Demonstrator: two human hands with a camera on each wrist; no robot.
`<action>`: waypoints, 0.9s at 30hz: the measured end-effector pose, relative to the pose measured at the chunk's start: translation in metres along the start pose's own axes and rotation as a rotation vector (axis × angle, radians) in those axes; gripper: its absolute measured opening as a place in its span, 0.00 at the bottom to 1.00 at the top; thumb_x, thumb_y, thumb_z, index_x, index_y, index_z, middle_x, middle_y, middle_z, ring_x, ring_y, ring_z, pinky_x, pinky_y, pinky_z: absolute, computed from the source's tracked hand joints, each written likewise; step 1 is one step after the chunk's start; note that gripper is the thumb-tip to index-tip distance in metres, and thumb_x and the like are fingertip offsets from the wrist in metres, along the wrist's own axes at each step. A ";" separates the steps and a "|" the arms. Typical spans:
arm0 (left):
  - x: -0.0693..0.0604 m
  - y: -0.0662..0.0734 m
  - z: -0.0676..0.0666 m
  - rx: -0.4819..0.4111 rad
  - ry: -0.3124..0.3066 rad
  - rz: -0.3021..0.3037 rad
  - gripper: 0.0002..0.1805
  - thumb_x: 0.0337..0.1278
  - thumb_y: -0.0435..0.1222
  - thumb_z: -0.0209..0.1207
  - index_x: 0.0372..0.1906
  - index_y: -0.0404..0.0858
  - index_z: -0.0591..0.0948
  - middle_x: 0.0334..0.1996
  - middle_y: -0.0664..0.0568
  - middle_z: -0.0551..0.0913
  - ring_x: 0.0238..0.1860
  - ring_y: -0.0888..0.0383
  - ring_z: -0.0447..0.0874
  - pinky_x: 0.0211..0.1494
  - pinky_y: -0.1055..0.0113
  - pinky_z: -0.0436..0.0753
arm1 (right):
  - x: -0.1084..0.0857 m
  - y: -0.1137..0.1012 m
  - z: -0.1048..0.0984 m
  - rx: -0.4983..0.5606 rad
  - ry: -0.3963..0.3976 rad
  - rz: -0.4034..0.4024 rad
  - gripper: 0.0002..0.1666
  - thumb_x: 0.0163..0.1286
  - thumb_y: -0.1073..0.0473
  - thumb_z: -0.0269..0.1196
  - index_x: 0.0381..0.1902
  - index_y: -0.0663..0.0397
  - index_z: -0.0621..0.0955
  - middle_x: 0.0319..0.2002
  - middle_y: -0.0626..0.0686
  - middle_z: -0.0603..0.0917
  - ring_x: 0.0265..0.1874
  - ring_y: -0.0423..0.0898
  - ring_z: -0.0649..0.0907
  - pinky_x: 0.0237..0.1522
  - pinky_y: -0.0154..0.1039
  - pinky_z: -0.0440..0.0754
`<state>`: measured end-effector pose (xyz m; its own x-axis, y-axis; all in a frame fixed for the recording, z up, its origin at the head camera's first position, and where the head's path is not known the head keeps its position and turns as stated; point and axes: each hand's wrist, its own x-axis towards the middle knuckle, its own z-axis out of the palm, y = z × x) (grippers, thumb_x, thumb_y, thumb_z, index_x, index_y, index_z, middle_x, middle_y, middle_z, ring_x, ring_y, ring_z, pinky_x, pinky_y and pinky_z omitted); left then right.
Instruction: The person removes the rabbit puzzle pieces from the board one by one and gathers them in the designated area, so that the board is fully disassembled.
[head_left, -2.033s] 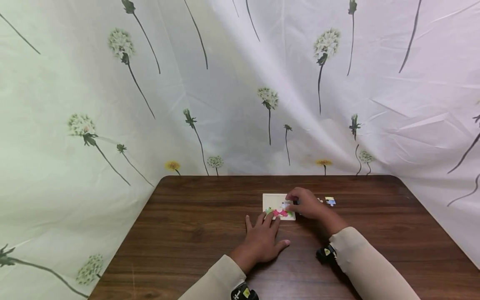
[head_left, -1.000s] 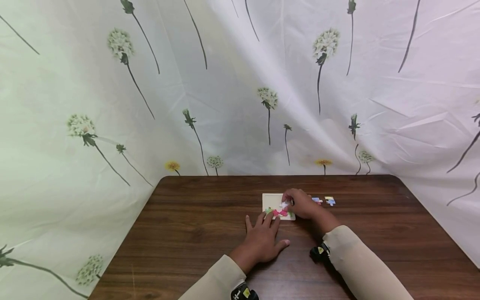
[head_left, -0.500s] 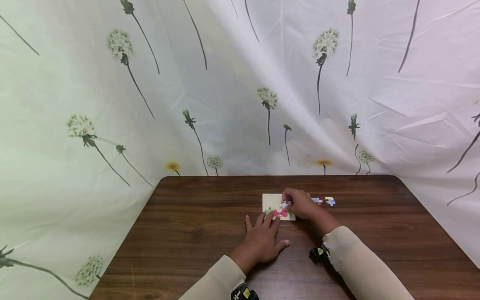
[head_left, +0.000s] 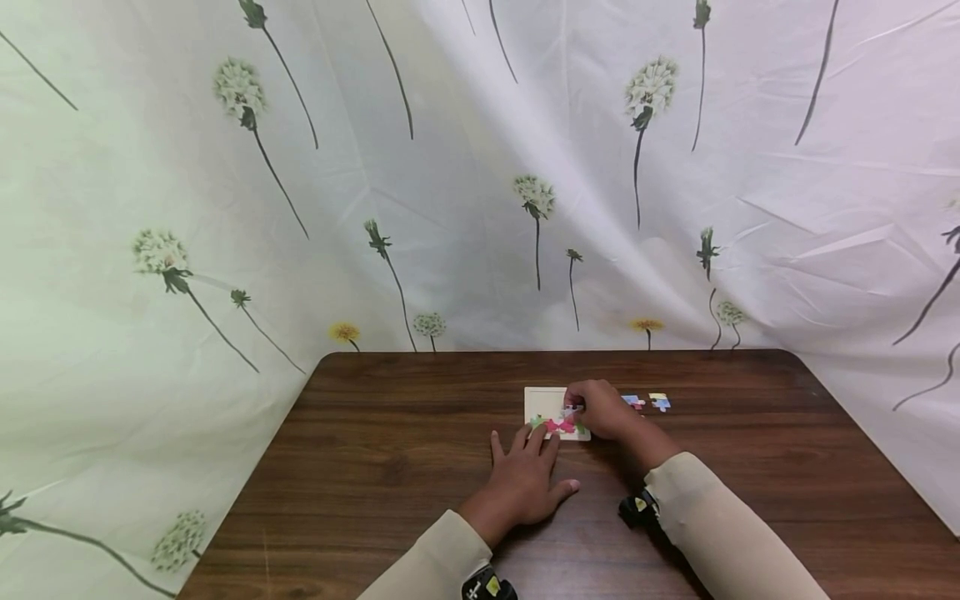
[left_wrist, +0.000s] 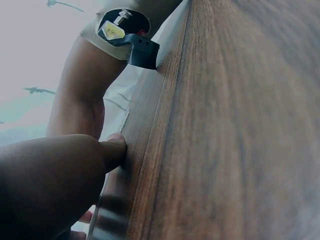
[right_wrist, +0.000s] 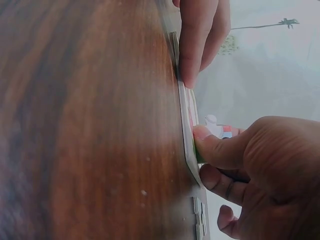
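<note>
A pale puzzle board [head_left: 543, 400] lies flat on the table, with pink and green jigsaw pieces [head_left: 558, 425] along its near side. My left hand [head_left: 522, 485] rests with spread, straight fingers, its fingertips on the board's near edge. Over the board's right side, my right hand [head_left: 606, 408] pinches a light-coloured puzzle piece [right_wrist: 215, 127] between thumb and fingers, just above the board in the right wrist view. Part of that piece is hidden by the fingers. In the left wrist view the left thumb [left_wrist: 116, 147] touches the tabletop.
Loose jigsaw pieces [head_left: 660, 402] lie on the table right of the board, partly behind the right hand. The dark wooden table [head_left: 375, 467] reaches back to a white curtain [head_left: 465, 250] printed with dandelions. Each wrist wears a small black camera mount [head_left: 637, 510].
The right hand has shifted slightly left over the board with the puzzle piece, then dipped a little. More of the loose pieces show behind it. The left hand has stayed in place.
</note>
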<state>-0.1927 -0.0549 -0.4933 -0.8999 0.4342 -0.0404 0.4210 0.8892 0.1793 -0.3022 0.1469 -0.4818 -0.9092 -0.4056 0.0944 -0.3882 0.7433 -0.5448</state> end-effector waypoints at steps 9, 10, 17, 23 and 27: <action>-0.002 0.002 -0.001 0.006 0.006 -0.003 0.44 0.77 0.70 0.50 0.86 0.49 0.67 0.87 0.50 0.63 0.87 0.46 0.58 0.82 0.22 0.55 | -0.002 0.000 -0.002 0.034 -0.002 0.004 0.12 0.69 0.67 0.76 0.29 0.50 0.84 0.29 0.48 0.84 0.31 0.43 0.78 0.37 0.40 0.77; -0.002 0.002 -0.001 0.005 0.006 -0.003 0.44 0.77 0.70 0.50 0.86 0.49 0.67 0.87 0.50 0.63 0.87 0.46 0.58 0.82 0.22 0.55 | -0.003 0.000 -0.002 0.037 -0.006 0.007 0.12 0.70 0.67 0.75 0.29 0.50 0.84 0.30 0.48 0.84 0.31 0.43 0.78 0.37 0.40 0.77; -0.002 0.001 -0.001 0.001 0.006 -0.003 0.44 0.78 0.69 0.51 0.86 0.48 0.67 0.87 0.50 0.62 0.87 0.46 0.58 0.82 0.21 0.55 | -0.006 0.000 -0.005 0.059 -0.004 -0.012 0.09 0.76 0.66 0.71 0.34 0.50 0.86 0.34 0.48 0.86 0.34 0.43 0.79 0.41 0.43 0.79; -0.003 0.002 -0.001 -0.004 0.002 -0.004 0.44 0.78 0.69 0.50 0.86 0.49 0.67 0.87 0.50 0.62 0.87 0.46 0.58 0.82 0.22 0.54 | -0.008 0.000 -0.009 0.045 0.026 -0.013 0.05 0.78 0.66 0.69 0.41 0.51 0.88 0.40 0.49 0.89 0.40 0.44 0.83 0.47 0.48 0.84; -0.002 0.002 -0.002 -0.002 0.000 -0.005 0.44 0.78 0.70 0.50 0.86 0.49 0.67 0.87 0.50 0.62 0.87 0.46 0.58 0.82 0.22 0.55 | -0.011 0.005 -0.011 0.043 0.044 -0.030 0.04 0.77 0.67 0.69 0.43 0.52 0.88 0.40 0.50 0.88 0.40 0.45 0.82 0.46 0.46 0.84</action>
<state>-0.1901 -0.0545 -0.4914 -0.9019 0.4300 -0.0409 0.4165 0.8909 0.1811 -0.2953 0.1611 -0.4763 -0.9033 -0.4029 0.1470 -0.4093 0.7073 -0.5764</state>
